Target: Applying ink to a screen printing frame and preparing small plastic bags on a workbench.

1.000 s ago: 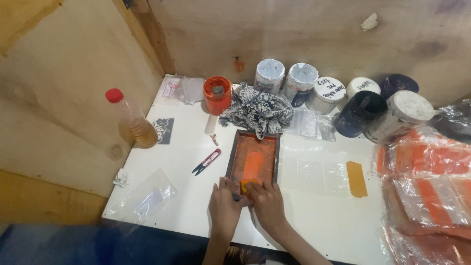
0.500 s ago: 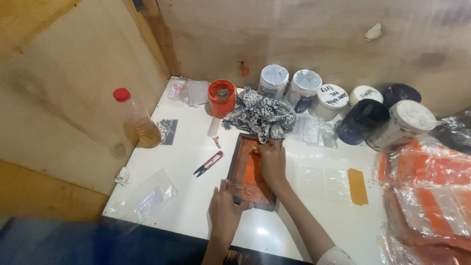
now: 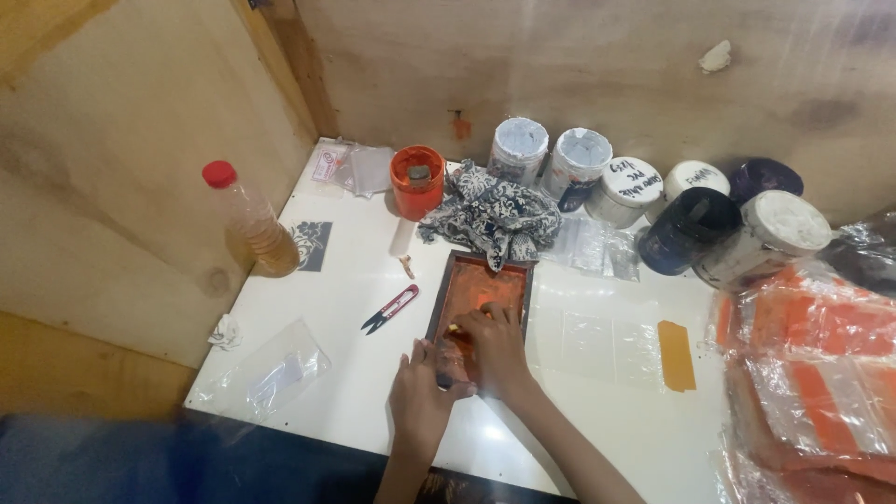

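Note:
A small wooden-framed screen (image 3: 478, 280) coated with orange ink lies flat on the white table (image 3: 579, 420). My right hand (image 3: 495, 347) presses down on the screen's near half, fingers curled over something small that I cannot make out. My left hand (image 3: 420, 397) rests flat on the table and touches the frame's near left corner. Red-handled thread snips (image 3: 390, 309) lie just left of the frame.
An orange ink pot (image 3: 417, 180), a patterned rag (image 3: 490, 219) and several paint jars (image 3: 625, 191) line the back wall. A red-capped bottle (image 3: 250, 221) stands at the left. Clear sleeves (image 3: 271, 373), a yellow strip (image 3: 676, 356) and stacked orange bagged packs (image 3: 812, 373) lie around.
My right hand has drawn back from the far end of the frame to its near half. My left hand stays at the frame's near corner.

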